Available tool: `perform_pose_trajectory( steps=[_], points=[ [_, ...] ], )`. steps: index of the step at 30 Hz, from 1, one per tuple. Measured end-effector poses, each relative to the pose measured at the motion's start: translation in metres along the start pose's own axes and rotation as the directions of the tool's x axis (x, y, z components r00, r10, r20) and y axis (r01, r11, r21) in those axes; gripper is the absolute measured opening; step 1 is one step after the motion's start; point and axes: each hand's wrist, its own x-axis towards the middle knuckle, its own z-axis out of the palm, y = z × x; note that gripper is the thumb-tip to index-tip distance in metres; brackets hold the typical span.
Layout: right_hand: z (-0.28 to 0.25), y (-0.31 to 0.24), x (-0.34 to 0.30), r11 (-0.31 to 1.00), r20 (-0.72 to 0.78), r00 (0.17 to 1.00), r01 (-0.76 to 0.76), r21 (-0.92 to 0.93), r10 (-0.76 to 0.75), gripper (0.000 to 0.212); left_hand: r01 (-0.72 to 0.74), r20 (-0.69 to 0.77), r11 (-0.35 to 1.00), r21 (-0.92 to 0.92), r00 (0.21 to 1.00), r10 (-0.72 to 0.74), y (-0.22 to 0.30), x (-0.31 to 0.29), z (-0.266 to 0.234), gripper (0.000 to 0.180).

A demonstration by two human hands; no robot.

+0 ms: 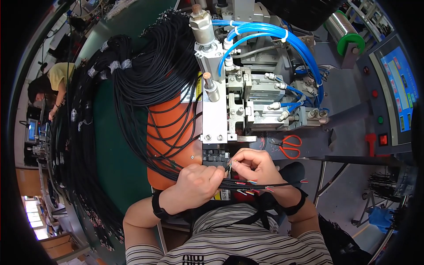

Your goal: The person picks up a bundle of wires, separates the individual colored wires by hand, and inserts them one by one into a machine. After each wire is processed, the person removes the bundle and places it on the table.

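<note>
My left hand [198, 183] is closed around several black cables [278, 184], whose stripped ends show thin red, blue and white wires to the right. My right hand [254, 164] pinches the fine wire ends of one cable just in front of a small black fixture [215, 156]. The fixture sits under the metal head [215, 117] of a machine. Fingers partly cover the pinched wire tips, so their exact place against the fixture is hidden. More cables run from my left hand back over an orange cover [164, 132].
A large bundle of black cables [154, 66] lies on the green table [108, 132]. Red-handled snips [290, 147] rest right of the fixture. Blue air hoses [304, 48] arch over the machine. A wire spool [342, 31] and a control screen [399, 86] stand right. Another person [59, 79] works far left.
</note>
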Motion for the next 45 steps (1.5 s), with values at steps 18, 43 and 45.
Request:
perform_pose_trajectory(
  steps=[18,43,45],
  points=[
    [0.011,-0.011,0.006,0.616,-0.006,0.917,0.263,-0.742,-0.399,0.007,0.043,-0.004,0.999,0.017,0.999,-0.043,-0.009,-0.003,-0.002,0.061],
    [0.019,-0.002,0.006,0.593,-0.074,0.863,0.280,-0.755,-0.500,0.008,-0.006,0.065,0.999,0.053,0.998,0.002,-0.014,0.003,-0.010,0.058],
    [0.021,-0.007,0.006,0.499,-0.027,0.881,0.242,-0.832,-0.472,0.008,-0.133,0.130,0.982,0.131,0.985,0.116,-0.015,0.008,-0.017,0.048]
  ],
)
